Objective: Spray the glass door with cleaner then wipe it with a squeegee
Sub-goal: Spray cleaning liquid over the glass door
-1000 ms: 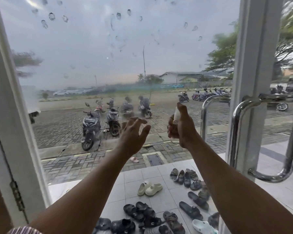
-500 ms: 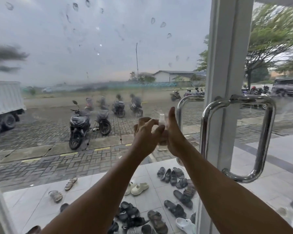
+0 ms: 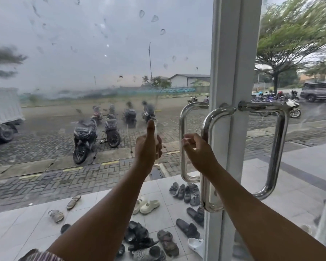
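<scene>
While droplets and haze already cover the glass door (image 3: 102,53), the left hand (image 3: 148,149) grips the spray bottle (image 3: 156,131) near it. The right hand (image 3: 198,151), loosely curled and seemingly empty, hovers beside the door handle (image 3: 205,196). No squeegee shows, so wiping looks undone.

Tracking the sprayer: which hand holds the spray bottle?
The left hand, thumb raised, grips the spray bottle; the right hand holds nothing, beside the chrome door handle.

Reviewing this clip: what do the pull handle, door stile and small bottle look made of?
Pull handle: polished metal, likely stainless or chromed; mirror reflections.
Door stile: white painted or coated metal, perhaps aluminium; flat matte surface.
Bottle: seemingly translucent plastic, mostly hidden by the left hand.
</scene>
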